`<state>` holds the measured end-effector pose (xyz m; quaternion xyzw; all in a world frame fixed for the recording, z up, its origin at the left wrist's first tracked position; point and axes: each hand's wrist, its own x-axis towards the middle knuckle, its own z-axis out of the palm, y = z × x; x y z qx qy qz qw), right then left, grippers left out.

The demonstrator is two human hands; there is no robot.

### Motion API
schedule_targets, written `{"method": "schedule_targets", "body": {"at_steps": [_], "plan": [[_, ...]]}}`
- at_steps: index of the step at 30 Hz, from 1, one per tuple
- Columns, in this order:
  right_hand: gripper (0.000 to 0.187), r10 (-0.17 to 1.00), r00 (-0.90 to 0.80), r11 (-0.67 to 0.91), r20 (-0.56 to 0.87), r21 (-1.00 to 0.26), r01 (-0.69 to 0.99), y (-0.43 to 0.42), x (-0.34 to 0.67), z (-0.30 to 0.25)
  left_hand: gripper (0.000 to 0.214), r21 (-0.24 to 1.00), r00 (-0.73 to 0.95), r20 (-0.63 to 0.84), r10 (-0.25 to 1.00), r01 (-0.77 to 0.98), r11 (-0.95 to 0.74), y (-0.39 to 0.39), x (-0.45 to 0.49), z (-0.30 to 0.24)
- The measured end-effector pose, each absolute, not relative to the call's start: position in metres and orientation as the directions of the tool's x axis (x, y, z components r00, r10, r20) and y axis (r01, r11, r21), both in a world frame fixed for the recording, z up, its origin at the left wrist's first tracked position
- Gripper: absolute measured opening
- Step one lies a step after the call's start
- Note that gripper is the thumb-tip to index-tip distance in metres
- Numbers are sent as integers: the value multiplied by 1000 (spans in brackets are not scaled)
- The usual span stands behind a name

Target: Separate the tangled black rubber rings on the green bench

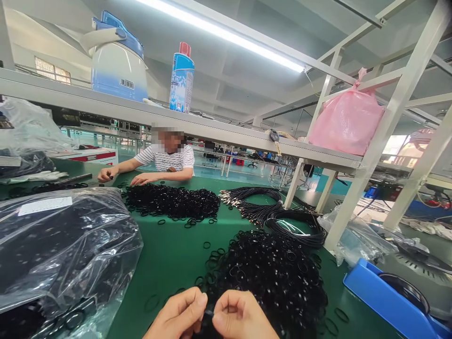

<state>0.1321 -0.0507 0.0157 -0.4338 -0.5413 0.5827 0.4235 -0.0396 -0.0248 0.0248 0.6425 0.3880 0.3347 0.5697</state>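
Green bench [165, 263] runs under and ahead of both hands; pale shelf [226, 125] crosses above its far side. Co-worker in striped shirt [169, 162] sits across it, ahead-left of the hands, fingers at the far pile's left end. Big clear bag [67, 235] of black stuff, just left of the hands. Near pile of black rings [271, 278] sits right against the hands, mostly ahead and right; strays on the bench around it. Far pile [173, 200], smaller, well ahead and left. Pink bag [346, 117] on the shelf, far right; jug [118, 70] up there, far left. Black cable coils [261, 200] ahead-right, past the near pile. Blue tray [384, 301] well right. Spray can [182, 80] on the shelf, roughly straight ahead. Left hand [181, 313] and right hand [243, 315]: both nearly closed, thumbs to fingers, tips almost meeting, pinching a small dark piece [208, 312] between them; too blurred to call its shape.
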Motion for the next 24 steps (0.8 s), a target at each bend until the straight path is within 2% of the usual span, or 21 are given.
{"method": "schedule_targets", "body": {"at_steps": [2,4,5,6,7,10,13,16,18,21,22,24], "plan": [[5,980,-169,136,102,-969,205,-57,135,22,39,973,435,32,900,194,-128,-27,-42,31],[25,939,-112,339,325,-820,462,-63,137,25,27,932,390,116,913,274,-236,-27,-46,36],[32,913,-126,391,388,-744,542,-65,138,25,17,914,385,148,911,298,-274,-27,-49,38],[37,896,-150,420,419,-683,597,-66,139,24,7,901,370,164,915,321,-291,-26,-51,40],[37,890,-175,428,420,-644,634,-68,139,22,5,887,365,187,912,337,-316,-24,-52,41],[33,895,-226,421,386,-559,714,-70,136,14,10,866,355,223,908,356,-352,-21,-56,42],[31,859,-265,449,439,-393,803,-74,130,16,19,861,324,239,916,365,-354,-18,-58,41],[24,808,-330,496,487,-262,828,-83,120,31,15,856,296,247,923,379,-351,-18,-58,38],[17,782,-401,573,477,-299,763,-91,109,36,12,856,317,230,920,384,-346,-19,-57,36],[5,683,-533,726,498,-391,565,-105,86,17,21,855,346,202,916,394,-338,-22,-55,34],[8,630,-562,773,536,-365,519,-110,76,4,22,852,343,201,918,401,-336,-22,-54,34],[19,646,-526,753,552,-352,555,-120,58,-26,17,842,334,214,918,413,-347,-24,-54,36]]}}
